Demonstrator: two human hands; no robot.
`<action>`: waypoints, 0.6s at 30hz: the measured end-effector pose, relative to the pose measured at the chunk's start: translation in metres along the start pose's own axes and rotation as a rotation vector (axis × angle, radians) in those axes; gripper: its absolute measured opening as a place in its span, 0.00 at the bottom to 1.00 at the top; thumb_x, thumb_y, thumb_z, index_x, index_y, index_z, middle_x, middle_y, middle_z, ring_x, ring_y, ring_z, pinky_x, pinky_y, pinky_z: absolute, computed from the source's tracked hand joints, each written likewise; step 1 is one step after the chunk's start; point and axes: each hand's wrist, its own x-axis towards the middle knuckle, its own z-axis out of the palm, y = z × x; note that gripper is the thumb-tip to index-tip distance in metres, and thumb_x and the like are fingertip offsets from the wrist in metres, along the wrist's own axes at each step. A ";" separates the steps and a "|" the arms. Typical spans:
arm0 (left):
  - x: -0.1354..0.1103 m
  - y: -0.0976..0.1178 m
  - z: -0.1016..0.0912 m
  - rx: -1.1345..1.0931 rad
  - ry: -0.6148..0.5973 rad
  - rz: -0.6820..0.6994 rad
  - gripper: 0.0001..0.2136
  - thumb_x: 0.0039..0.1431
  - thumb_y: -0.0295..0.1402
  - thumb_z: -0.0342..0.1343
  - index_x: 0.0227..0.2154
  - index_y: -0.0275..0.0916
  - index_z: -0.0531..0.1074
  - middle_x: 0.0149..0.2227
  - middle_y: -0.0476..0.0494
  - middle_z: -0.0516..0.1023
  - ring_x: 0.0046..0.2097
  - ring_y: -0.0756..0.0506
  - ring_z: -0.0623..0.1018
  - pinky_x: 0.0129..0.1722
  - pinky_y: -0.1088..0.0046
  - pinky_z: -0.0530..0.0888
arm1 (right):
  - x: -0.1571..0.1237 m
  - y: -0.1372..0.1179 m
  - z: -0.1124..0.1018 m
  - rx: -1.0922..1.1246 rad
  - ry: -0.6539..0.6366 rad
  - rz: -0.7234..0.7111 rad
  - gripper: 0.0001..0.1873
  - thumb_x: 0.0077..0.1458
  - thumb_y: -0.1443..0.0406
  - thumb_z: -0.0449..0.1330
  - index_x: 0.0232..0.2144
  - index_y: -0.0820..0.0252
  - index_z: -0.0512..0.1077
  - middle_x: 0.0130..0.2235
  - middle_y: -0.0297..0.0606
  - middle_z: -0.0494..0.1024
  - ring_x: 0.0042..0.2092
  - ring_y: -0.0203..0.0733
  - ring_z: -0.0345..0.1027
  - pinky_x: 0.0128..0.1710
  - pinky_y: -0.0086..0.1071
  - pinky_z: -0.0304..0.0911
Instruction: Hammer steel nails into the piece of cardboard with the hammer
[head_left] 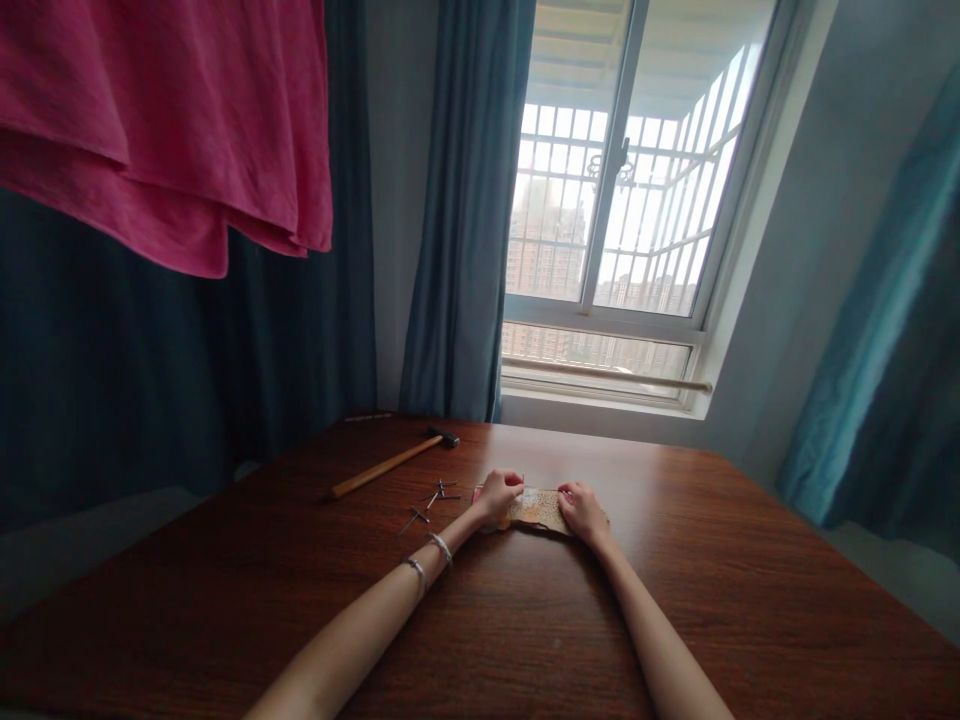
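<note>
A small pale, speckled block (534,508) lies on the dark wooden table (525,620). My left hand (496,494) is closed at the block's left end and pinches a thin nail that stands upright above the fingers. My right hand (581,510) is closed on the block's right end and holds it down. Several loose nails (431,500) lie just left of my left hand. Farther left, a hammer (394,462) with a wooden handle and dark head rests on the table, apart from both hands.
A window (622,200) with bars is beyond the table's far edge, flanked by blue curtains (465,220). A pink cloth (165,120) hangs at the upper left. Two bracelets (429,560) are on my left wrist.
</note>
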 end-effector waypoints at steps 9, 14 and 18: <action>0.000 0.000 0.002 0.030 0.030 -0.001 0.08 0.46 0.32 0.52 0.26 0.34 0.75 0.28 0.45 0.77 0.33 0.47 0.74 0.31 0.76 0.66 | -0.001 0.000 0.000 -0.003 0.015 -0.022 0.13 0.52 0.62 0.49 0.35 0.57 0.73 0.37 0.41 0.73 0.40 0.40 0.65 0.41 0.28 0.56; 0.000 0.000 0.003 0.035 0.027 -0.056 0.08 0.45 0.32 0.53 0.27 0.36 0.76 0.29 0.45 0.78 0.33 0.47 0.75 0.31 0.75 0.66 | 0.000 0.000 0.000 -0.017 0.013 -0.010 0.13 0.51 0.63 0.50 0.35 0.57 0.73 0.37 0.41 0.73 0.41 0.41 0.65 0.41 0.29 0.56; -0.001 0.001 0.002 0.042 0.018 -0.074 0.08 0.45 0.32 0.53 0.27 0.36 0.76 0.29 0.44 0.78 0.32 0.47 0.75 0.30 0.75 0.66 | 0.001 -0.001 0.000 -0.023 0.013 -0.001 0.12 0.51 0.64 0.50 0.34 0.57 0.73 0.37 0.41 0.74 0.41 0.41 0.65 0.42 0.29 0.56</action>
